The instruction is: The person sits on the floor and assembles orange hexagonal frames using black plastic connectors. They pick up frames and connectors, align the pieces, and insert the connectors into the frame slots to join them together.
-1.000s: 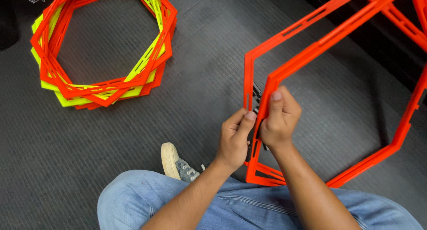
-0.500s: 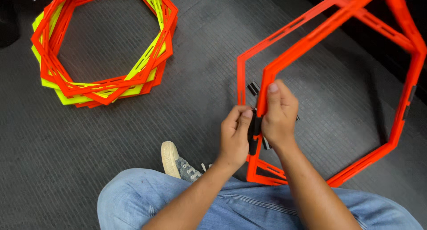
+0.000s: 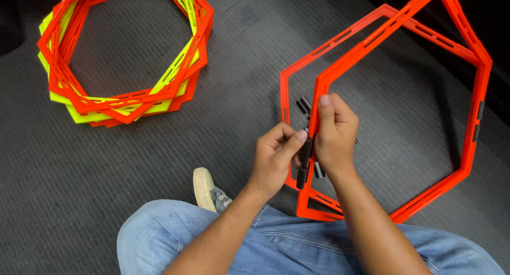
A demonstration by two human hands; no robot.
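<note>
Right hand (image 3: 333, 134) grips orange hexagon frame (image 3: 398, 25) edge; left hand (image 3: 276, 158) pinches black clip (image 3: 304, 158) on it. Frame stack (image 3: 122, 102) well apart on floor (image 3: 106, 190).

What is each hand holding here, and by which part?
The right hand grips the upper orange hexagon ring by its left side bar. The left hand pinches a black clip on that same bar.

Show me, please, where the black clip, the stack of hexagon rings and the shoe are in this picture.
black clip (image 3: 303, 166): head view, on its lower half below the left thumb.
stack of hexagon rings (image 3: 125, 99): head view, on the orange near edge.
shoe (image 3: 204, 189): head view, on the beige toe.
</note>
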